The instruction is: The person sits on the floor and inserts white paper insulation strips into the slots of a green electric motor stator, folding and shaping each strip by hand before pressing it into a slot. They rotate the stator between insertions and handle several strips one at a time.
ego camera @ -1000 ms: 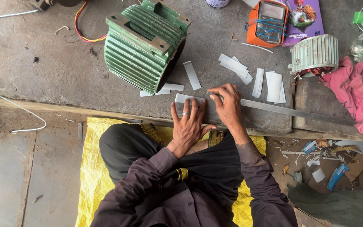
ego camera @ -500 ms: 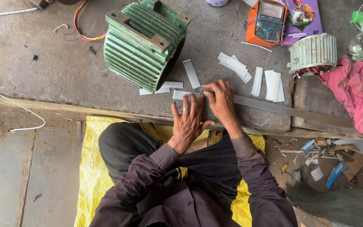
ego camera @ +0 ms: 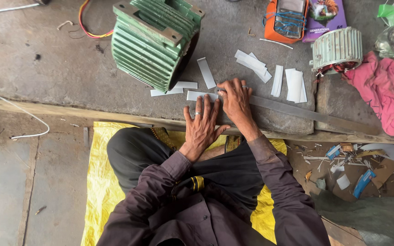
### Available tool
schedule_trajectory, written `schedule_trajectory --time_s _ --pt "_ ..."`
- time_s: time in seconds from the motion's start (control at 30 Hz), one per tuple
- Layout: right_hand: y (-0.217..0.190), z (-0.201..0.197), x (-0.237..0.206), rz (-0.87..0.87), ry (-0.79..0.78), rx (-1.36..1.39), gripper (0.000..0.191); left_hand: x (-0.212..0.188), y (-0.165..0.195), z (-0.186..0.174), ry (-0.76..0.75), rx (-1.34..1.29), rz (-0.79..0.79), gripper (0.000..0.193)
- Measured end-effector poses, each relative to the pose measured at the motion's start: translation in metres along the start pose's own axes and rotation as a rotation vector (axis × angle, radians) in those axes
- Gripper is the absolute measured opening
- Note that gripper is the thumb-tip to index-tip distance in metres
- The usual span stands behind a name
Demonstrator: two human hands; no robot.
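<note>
Change: over the last second I see both hands slide toward 9 o'clock along the long grey metal strip (ego camera: 306,114); the right hand, which sat farther toward 3 o'clock on the bar, is now at its near end.
Meaning: I judge the white paper strip (ego camera: 201,95) is now pinned under the bar's end, set up for a fold or a crease rather than still being lined up.
Left hand (ego camera: 202,127): flat, palm down, fingers spread apart, tips resting on the paper strip; a ring shows on one finger.
Right hand (ego camera: 236,101): fingers curled close together, pressing down on the end of the metal strip; I cannot tell whether they pinch the paper underneath.
Paper strip: small, white, rectangular, lying flat on the grey concrete slab (ego camera: 69,73), at 6 o'clock of the green finned motor housing (ego camera: 153,41), just beside it.
Its look: clean and thin, straight cut edges, right end hidden under the fingers.
Nearby: more white strips (ego camera: 292,84) lie at 3 o'clock, well apart from the hands.
</note>
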State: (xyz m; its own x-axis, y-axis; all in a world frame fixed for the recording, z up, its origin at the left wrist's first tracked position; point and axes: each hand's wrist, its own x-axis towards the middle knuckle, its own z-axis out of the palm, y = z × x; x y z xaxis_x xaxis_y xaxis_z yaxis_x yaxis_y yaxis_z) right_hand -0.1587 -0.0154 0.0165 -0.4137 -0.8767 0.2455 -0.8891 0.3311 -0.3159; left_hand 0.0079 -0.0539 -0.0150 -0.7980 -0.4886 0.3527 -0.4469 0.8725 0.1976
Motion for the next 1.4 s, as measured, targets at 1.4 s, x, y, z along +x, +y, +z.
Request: schedule_trajectory --time_s 1.4 --pt "-0.001 -0.02 -0.021 -0.16 -0.05 0.074 0.018 0.001 -0.019 -0.011 -0.043 -0.074 0.071 0.083"
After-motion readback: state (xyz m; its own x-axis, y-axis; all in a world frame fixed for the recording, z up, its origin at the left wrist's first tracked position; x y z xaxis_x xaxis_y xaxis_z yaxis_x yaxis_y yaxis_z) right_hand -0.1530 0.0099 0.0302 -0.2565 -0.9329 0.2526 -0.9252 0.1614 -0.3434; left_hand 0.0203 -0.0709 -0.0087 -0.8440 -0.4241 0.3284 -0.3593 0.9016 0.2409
